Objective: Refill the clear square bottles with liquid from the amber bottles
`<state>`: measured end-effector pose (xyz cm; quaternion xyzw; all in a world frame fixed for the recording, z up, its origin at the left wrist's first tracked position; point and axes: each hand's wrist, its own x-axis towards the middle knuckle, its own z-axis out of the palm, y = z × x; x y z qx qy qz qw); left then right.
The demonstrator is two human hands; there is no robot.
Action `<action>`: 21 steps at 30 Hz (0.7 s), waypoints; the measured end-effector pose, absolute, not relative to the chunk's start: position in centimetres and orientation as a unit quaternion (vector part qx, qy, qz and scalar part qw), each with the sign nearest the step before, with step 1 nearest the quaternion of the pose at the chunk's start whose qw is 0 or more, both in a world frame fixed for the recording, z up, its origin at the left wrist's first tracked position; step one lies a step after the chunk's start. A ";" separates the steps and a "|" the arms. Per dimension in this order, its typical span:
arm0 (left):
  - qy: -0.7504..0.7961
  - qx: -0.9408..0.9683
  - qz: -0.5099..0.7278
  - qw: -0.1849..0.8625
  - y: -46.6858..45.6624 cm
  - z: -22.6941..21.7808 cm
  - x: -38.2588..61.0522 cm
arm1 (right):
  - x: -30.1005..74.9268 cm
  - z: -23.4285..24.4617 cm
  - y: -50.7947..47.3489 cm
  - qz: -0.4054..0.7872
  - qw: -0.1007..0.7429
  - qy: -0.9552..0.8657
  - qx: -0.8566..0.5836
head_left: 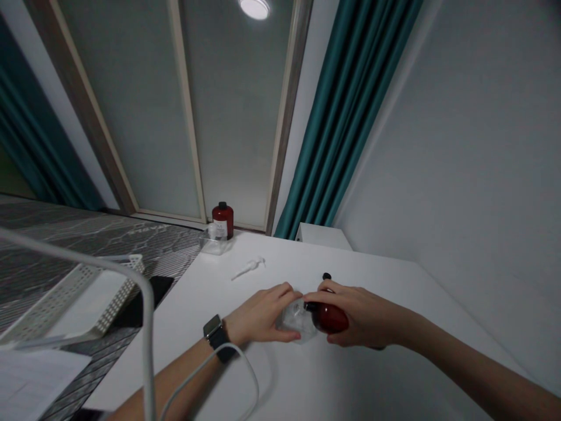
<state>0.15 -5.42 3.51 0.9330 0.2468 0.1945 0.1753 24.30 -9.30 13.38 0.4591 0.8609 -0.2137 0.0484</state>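
Note:
My right hand [357, 313] is wrapped round a dark red bottle [332, 318]. The bottle is tipped over, with its black neck pointing left at a clear container [298, 321]. My left hand [274, 313] grips that container from its left side, thumb and fingers apart around it. Whether liquid is flowing between the two I cannot tell. Just beyond my right fingers a small black cap [326, 276] shows; what lies under it is mostly hidden. A white pump head with its tube [249, 268] lies on the white table [210, 356], beyond my left hand.
At the table's far left corner stands a second dark red bottle [223, 219] with a black cap, behind a clear box [213, 244]. A white basket [74, 298] is left of the table. A pale cable [148, 327] crosses the near left. A wall borders the right.

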 end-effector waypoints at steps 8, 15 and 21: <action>0.244 0.931 0.204 0.181 -5.4 3.4 0.1 | 24.3 13.5 -9.4 -0.216 0.046 0.863 0.453; 0.247 0.932 0.195 0.180 -5.5 3.6 0.1 | 24.2 13.6 -9.3 -0.218 0.051 0.862 0.455; 0.250 0.934 0.183 0.178 -5.5 3.7 0.1 | 24.1 13.6 -9.3 -0.218 0.052 0.862 0.455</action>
